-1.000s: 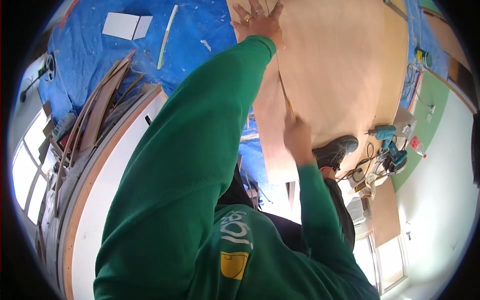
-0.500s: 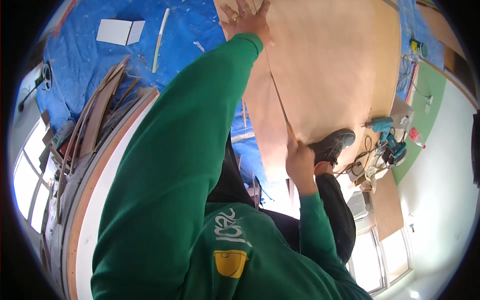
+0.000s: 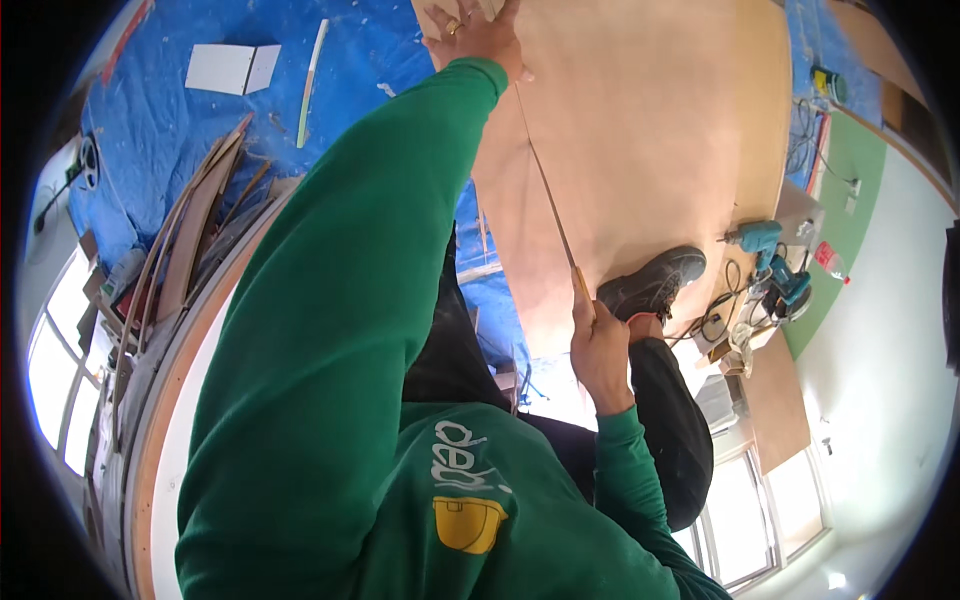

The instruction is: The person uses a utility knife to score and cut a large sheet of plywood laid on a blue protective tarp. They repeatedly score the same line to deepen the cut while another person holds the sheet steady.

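Observation:
A large plywood sheet (image 3: 640, 140) lies before me, with a thin dark cut line running along its left part. My left hand (image 3: 475, 38) presses on the sheet at its far end, fingers spread and a ring on one of them. Closed around the handle of a hand saw (image 3: 555, 215) is my right hand (image 3: 600, 355), at the sheet's near side. The saw's narrow blade points away from me along the line, toward the left hand. Beside the right hand, my dark shoe (image 3: 655, 282) rests on the sheet.
Right of the sheet lie a teal power drill (image 3: 757, 238), another teal power tool (image 3: 790, 285), cables and a plastic bottle (image 3: 830, 262). Blue tarp (image 3: 380, 40) covers the floor at left, where wood strips (image 3: 205, 215) are piled. A white board (image 3: 220, 68) lies farther off.
My right hand has drawn the saw back a little toward me, and more of its blade shows. The left hand stays on the sheet; the view has shifted slightly.

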Demonstrator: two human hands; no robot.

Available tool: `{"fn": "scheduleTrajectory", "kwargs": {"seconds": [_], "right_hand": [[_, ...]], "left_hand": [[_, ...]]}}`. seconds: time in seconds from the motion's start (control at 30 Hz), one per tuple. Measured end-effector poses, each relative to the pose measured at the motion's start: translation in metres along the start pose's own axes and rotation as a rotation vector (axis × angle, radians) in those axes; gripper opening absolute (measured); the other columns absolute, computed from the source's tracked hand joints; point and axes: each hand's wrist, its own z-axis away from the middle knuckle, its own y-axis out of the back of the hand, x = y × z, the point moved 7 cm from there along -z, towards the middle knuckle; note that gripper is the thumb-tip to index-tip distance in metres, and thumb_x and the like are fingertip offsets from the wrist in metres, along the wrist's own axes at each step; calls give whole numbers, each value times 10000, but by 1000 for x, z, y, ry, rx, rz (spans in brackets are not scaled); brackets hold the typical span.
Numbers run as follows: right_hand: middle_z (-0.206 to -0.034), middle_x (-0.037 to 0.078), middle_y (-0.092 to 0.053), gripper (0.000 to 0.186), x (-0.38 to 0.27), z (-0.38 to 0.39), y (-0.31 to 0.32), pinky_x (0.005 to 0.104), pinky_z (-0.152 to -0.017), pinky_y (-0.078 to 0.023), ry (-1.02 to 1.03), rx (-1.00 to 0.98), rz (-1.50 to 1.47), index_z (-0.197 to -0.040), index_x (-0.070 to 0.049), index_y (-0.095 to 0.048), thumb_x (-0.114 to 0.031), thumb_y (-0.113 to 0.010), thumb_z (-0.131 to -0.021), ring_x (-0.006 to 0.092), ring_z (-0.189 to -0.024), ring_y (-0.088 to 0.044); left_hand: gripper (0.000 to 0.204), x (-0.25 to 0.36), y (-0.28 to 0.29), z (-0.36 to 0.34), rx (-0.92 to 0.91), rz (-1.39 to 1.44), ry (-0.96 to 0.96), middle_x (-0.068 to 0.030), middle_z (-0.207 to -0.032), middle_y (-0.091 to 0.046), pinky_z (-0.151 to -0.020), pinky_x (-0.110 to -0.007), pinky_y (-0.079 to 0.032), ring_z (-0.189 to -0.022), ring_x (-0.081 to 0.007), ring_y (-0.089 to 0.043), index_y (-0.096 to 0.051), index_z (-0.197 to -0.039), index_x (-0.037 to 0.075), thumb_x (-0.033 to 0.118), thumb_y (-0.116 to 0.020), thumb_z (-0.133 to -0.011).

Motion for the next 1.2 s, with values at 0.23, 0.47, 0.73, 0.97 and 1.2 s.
{"fn": "scheduleTrajectory", "kwargs": {"seconds": [0.23, 0.47, 0.73, 0.97, 1.2], "right_hand": [[-828, 329, -678, 479, -34, -172, -62, 585, -690, -535, 128, 98, 87, -953, 21, -682, -403, -483, -1050, 545, -791, -655], [-758, 259, -652, 287, -2, -13, -10, 534, -580, -513, 225, -20, 223, -1105, 1, -652, -242, -505, -1059, 461, -669, -659], [-796, 357, -658, 581, -7, -168, -62, 605, -710, -528, 8, 126, -44, -853, 61, -676, -453, -486, -1044, 553, -789, -655], [-785, 346, -661, 496, -7, -50, -17, 607, -689, -524, -37, -14, 75, -823, 43, -663, -376, -521, -1048, 544, -787, -656], [-789, 305, -639, 371, 15, -78, -49, 559, -654, -506, 93, -17, 72, -1192, -4, -659, -315, -523, -1043, 482, -750, -659]], "left_hand": [[1239, 18, -15, -12, 53, 27, -79, -192, -1722, 117, -1182, -746, -174, -1538, -566, 64, -82, -1657, 398, 432, -909, -736], [1219, -3, -2, 1, 24, 55, -32, -198, -1719, 127, -1184, -738, -184, -1534, -570, 82, -88, -1660, 386, 414, -901, -752], [1220, 33, -9, -4, 53, -2, -76, -199, -1720, 103, -1172, -746, -208, -1529, -583, 63, -103, -1649, 415, 441, -908, -733], [1209, 1, -11, -14, 169, -24, -38, -183, -1727, 39, -1147, -754, -266, -1532, -583, -6, -115, -1626, 490, 470, -913, -718], [1241, 3, -6, -10, 18, 42, -31, -210, -1717, 122, -1177, -749, -186, -1527, -582, 87, -94, -1660, 380, 454, -909, -728]]}}
